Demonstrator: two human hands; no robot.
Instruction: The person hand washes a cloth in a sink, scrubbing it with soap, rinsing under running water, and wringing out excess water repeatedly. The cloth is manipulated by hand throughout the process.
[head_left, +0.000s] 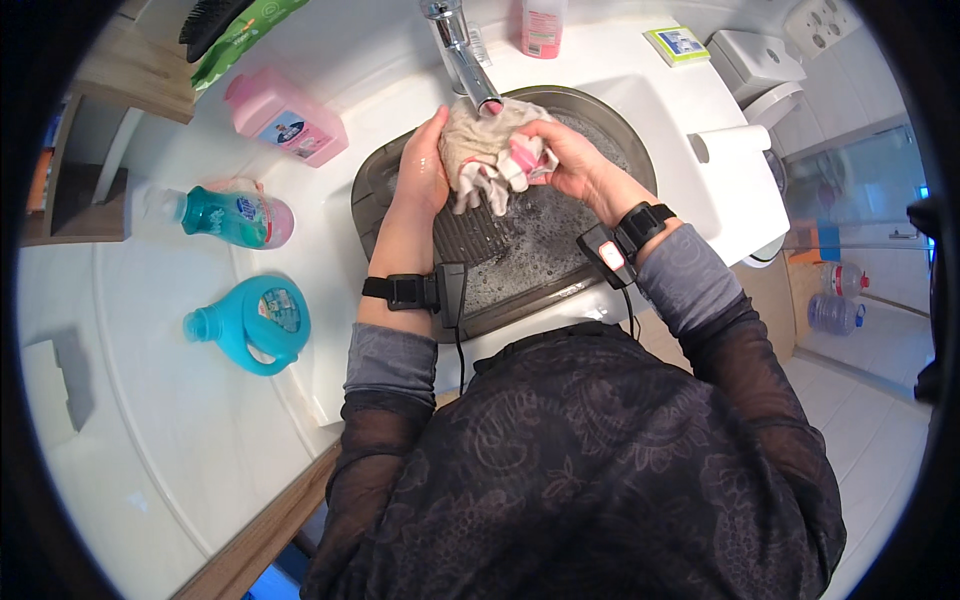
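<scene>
A wet, bunched cloth, cream with pink stripes, is held between both hands just under the spout of a chrome faucet. My left hand grips its left side, palm inward. With thumb and fingers, my right hand pinches the striped folds at its right. Beneath the cloth, a dark grey basin sits across the sink, holding soapy water with bubbles. Its ribbed washboard part shows between my forearms. Whether water runs from the spout cannot be told.
Along the left side stand a pink jug, a green soap bottle and a blue detergent jug. Behind the faucet is a pink-liquid bottle. A green-edged packet and a paper roll lie at the right. Cables hang from both wristbands.
</scene>
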